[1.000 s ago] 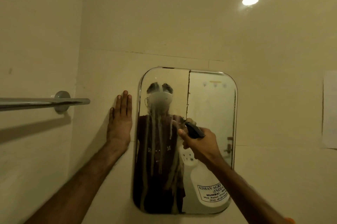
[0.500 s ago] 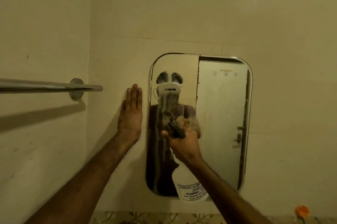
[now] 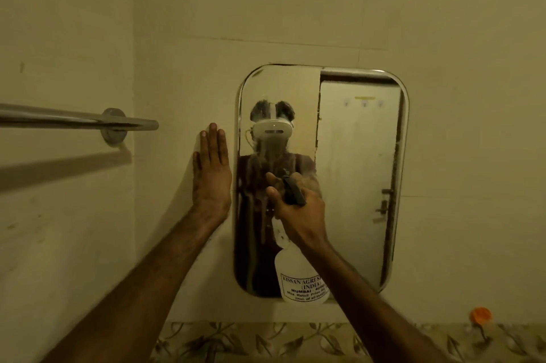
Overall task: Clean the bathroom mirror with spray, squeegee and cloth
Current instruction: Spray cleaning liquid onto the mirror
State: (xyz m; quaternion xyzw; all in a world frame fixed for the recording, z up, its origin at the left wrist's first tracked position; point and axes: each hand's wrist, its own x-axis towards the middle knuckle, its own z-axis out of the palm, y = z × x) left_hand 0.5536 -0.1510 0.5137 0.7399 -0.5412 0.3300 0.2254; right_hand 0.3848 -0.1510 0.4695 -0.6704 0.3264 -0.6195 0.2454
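Shifted lower and left against mirror (image 3: 360,185): right hand (image 3: 298,209), gripping spray bottle (image 3: 298,277). Left hand (image 3: 211,173) open, flat on wall just beside mirror. Left half wet, streaked; right half unsprayed. Squeegee, cloth unseen.

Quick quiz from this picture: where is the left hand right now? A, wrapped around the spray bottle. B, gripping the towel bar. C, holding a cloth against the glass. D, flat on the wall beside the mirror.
D: the left hand lies open and flat on the wall just left of the mirror, while the right hand holds the spray bottle.
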